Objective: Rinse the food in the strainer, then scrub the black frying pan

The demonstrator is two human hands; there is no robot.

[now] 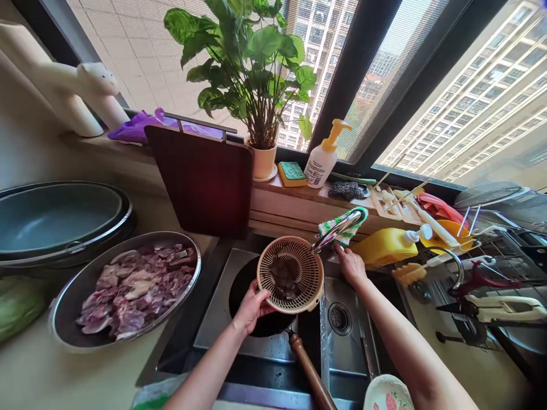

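My left hand [251, 307] grips the rim of a beige plastic colander [290, 275] with dark pieces of food in it, held over the sink [342, 341]. The chrome tap spout [335, 230] ends just above the colander's right rim. My right hand [351, 265] rests at the base of the tap, fingers around its handle area. Under the colander lies a dark pan with a wooden handle [311, 376].
A metal bowl of raw meat [128, 287] sits on the counter to the left, a grey basin [60, 219] behind it. A dark cutting board [200, 182], potted plant [252, 74], sponge [292, 173] and soap bottle [322, 156] line the sill. A dish rack [482, 267] stands right.
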